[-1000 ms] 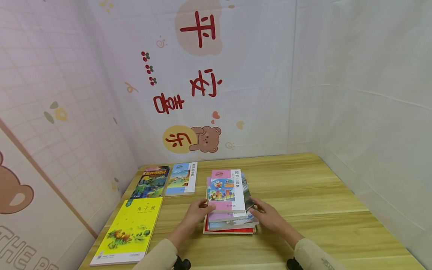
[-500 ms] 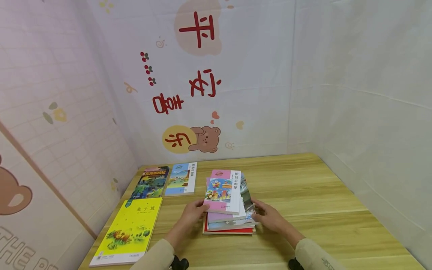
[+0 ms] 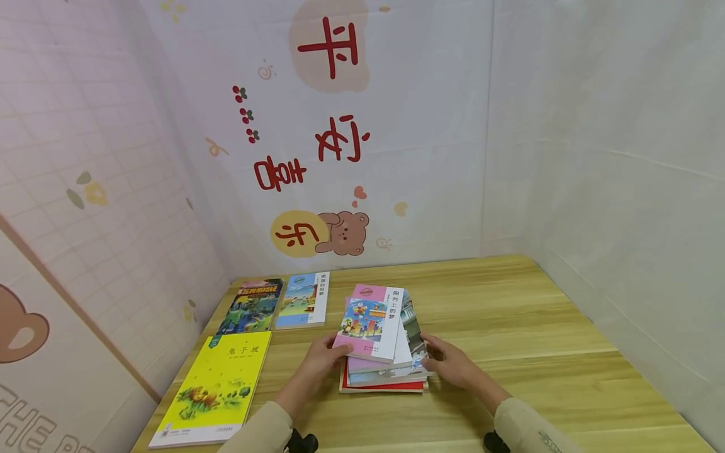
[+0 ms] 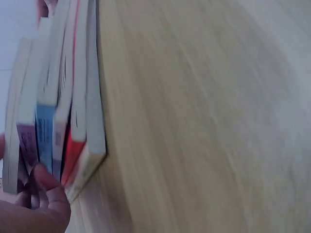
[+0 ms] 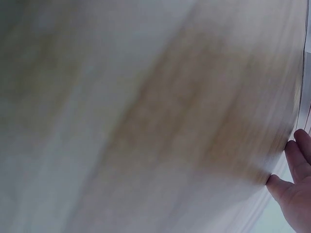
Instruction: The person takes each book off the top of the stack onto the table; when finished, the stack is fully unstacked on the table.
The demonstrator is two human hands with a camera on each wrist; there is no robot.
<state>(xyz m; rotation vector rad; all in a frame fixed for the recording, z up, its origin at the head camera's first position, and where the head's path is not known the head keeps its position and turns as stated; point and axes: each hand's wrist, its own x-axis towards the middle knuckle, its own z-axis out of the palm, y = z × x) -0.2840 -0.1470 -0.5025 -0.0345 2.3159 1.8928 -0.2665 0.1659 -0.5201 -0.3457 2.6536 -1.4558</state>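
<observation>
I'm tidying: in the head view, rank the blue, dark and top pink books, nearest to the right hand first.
1. Pink book, atop the stack.
2. Blue book, left of the stack.
3. Dark book, left of the blue book.

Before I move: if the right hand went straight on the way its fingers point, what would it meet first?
First would likely be the grey-covered book sticking out on the right of the stack. The right hand is right at that edge; contact is hard to judge.
</observation>
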